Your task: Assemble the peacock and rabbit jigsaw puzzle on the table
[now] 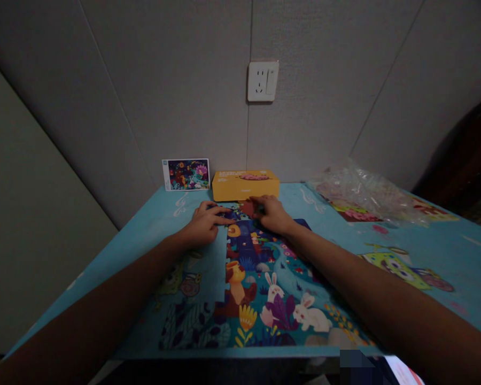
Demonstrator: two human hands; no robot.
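A partly joined jigsaw puzzle (280,267) with rabbits, flowers and a stream lies on the blue tablecloth between my forearms. Its left side has a stepped, knobbed edge, and a dark leafy section extends at the lower left. My left hand (204,223) rests palm down at the upper left, fingers spread over dark puzzle pieces (236,214). At the puzzle's far side, the fingers of my right hand (274,214) are bent and closed on a reddish-brown puzzle piece (246,208). My fingers hide part of it.
A yellow box (245,188) stands against the wall behind my hands. Left of it leans a reference picture card (189,175). Crumpled clear plastic (364,192) covers printed sheets at the back right. The blue tablecloth (144,227) has cartoon prints. A wall socket (262,81) is above.
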